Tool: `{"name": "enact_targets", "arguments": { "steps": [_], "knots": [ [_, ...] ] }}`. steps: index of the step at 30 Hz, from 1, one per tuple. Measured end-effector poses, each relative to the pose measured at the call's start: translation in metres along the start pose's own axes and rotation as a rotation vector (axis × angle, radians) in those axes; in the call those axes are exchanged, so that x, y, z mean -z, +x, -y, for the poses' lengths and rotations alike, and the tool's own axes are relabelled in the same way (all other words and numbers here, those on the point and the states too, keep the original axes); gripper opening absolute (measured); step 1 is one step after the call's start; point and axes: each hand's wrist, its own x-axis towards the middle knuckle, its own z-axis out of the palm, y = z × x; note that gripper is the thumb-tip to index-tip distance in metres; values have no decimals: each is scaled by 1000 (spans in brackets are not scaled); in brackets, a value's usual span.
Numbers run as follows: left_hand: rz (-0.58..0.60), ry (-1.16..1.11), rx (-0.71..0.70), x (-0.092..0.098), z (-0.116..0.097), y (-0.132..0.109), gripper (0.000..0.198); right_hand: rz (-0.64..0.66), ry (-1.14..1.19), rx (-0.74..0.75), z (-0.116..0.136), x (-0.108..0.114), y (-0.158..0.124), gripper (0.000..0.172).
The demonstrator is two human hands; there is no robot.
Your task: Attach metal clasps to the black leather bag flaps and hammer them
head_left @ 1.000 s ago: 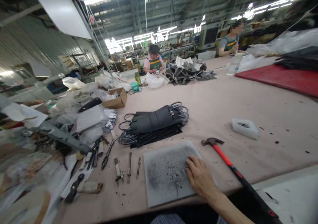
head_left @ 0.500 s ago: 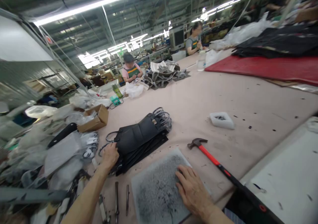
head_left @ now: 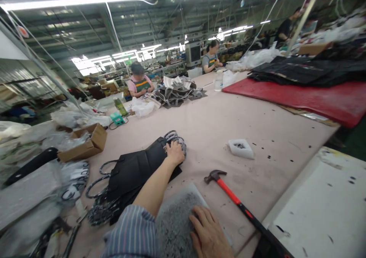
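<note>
A stack of black handbags point(head_left: 134, 170) with grey-black rope-like handles lies on the table. My left hand point(head_left: 175, 154) has its fingers curled over the far right end of the top handbag, beside a small metal buckle. My striped sleeve and forearm cross in front of the stack and hide part of it. Resting on a worn, grey-speckled white pad point(head_left: 174, 220) is my right hand point(head_left: 210, 233), palm down, its fingers apart and slightly bent. To its right lies a claw hammer point(head_left: 228, 189) with a red and black handle, untouched.
A small white tray point(head_left: 241, 149) of dark bits stands beyond the hammer. At left are a cardboard box point(head_left: 85, 145) and heaped plastic bags point(head_left: 28, 197). A red board point(head_left: 286, 98) bearing black sheets lies far right. Co-workers sit across the table.
My left hand has moved from the handbag stack's near left end to its far right end. The view has shifted right. My right hand stays on the pad.
</note>
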Motion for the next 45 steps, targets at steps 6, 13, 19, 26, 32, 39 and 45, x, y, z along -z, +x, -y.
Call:
{"name": "enact_targets", "arguments": {
  "steps": [6,13,19,26,32,39,45],
  "knots": [
    [49,58,-109,-4,-12,-6,30,-75,-35,101,-11,-10,-3,46],
    [98,137,-641,-5,16,-105,18,-97,-13,84,-9,-8,-2,40],
    [-99,97,-765,-22,53,-263,8,-19,62,-5,-4,-6,-4,36],
    [-222,-102,-658,-59,17,-392,22,83,132,-46,-1,5,0,33],
    [-167,-202,-708,-52,4,-402,23,123,199,-28,-5,9,2,46],
    [-34,-243,-695,-34,24,-389,26,275,265,324,-4,26,5,53],
    [11,-223,-652,-35,21,-389,30,411,303,365,-2,37,8,41]
  ]
}}
